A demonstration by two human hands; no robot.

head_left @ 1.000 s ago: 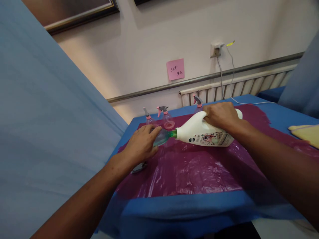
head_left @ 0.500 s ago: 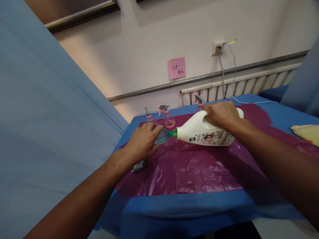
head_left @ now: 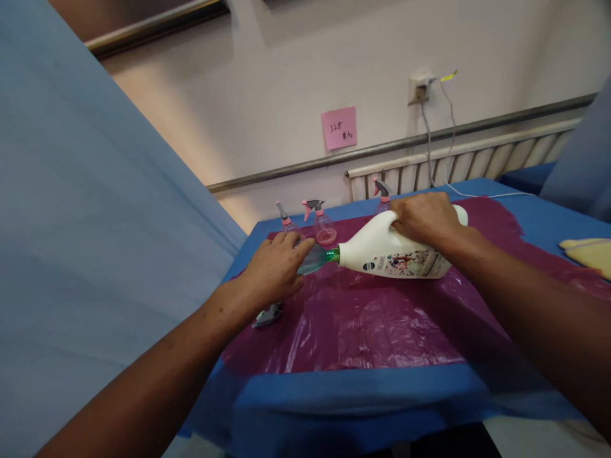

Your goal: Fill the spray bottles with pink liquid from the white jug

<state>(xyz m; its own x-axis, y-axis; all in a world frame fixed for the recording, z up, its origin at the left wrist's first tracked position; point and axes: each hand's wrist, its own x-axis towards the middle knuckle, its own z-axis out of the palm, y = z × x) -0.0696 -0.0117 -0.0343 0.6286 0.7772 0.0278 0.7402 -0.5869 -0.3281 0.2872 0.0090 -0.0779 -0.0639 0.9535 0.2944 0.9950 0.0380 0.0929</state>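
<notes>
My right hand (head_left: 424, 216) is closed round the handle of a white detergent jug (head_left: 396, 249), tipped on its side with the mouth facing left. That mouth meets the neck of a clear green spray bottle (head_left: 314, 259), which is tilted and partly hidden by my left hand (head_left: 279, 264). The fingers of my left hand wrap round the bottle's body. Whether liquid is flowing between the two necks I cannot tell. Below my left hand a grey spray head (head_left: 268, 315) lies on the dark red plastic sheet (head_left: 372, 331).
Behind stand pink-topped spray bottles: one (head_left: 324, 226) with a little pink liquid, one (head_left: 287, 222) to its left, one (head_left: 382, 196) behind the jug. A yellow cloth (head_left: 589, 256) lies right on the blue-covered table (head_left: 353, 397). A blue curtain (head_left: 119, 222) hangs left.
Almost nothing differs. Both hands, the jug and the green bottle keep their places; the view has shifted very slightly.
</notes>
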